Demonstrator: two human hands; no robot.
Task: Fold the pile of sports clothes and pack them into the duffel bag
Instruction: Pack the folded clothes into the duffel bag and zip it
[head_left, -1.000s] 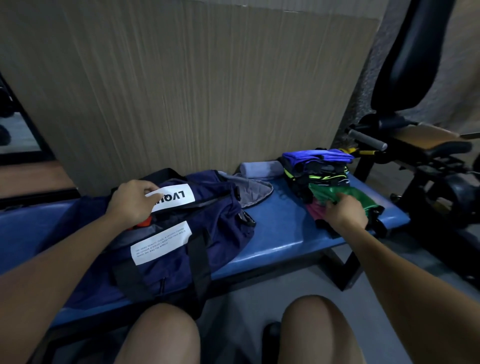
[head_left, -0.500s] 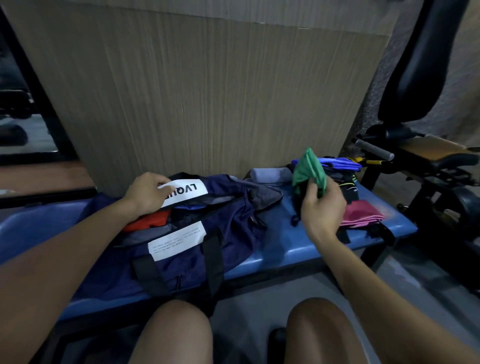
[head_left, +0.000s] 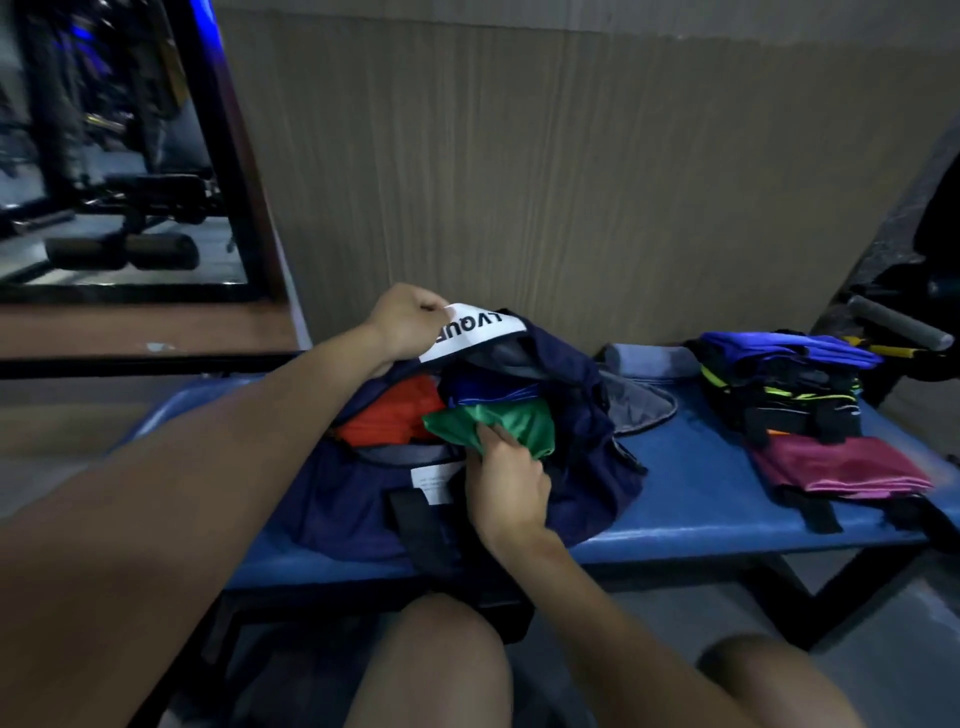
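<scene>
A navy duffel bag lies open on the blue bench. My left hand grips its far flap by the white label and holds the opening wide. My right hand grips a folded green garment at the bag's mouth. Inside the bag lie an orange-red garment and a blue one. To the right a stack of folded clothes sits on the bench, blue on top, black with yellow trim below. A magenta garment lies at its front.
The blue bench stands against a wooden wall panel. A rolled grey towel lies behind the bag. Gym equipment with a grey padded bar stands at the far right. A mirror fills the upper left. My knees are below.
My right hand has lifted the green garment off the stack and carried it left into the bag's opening. The magenta garment now lies uncovered. My left hand keeps holding the flap.
</scene>
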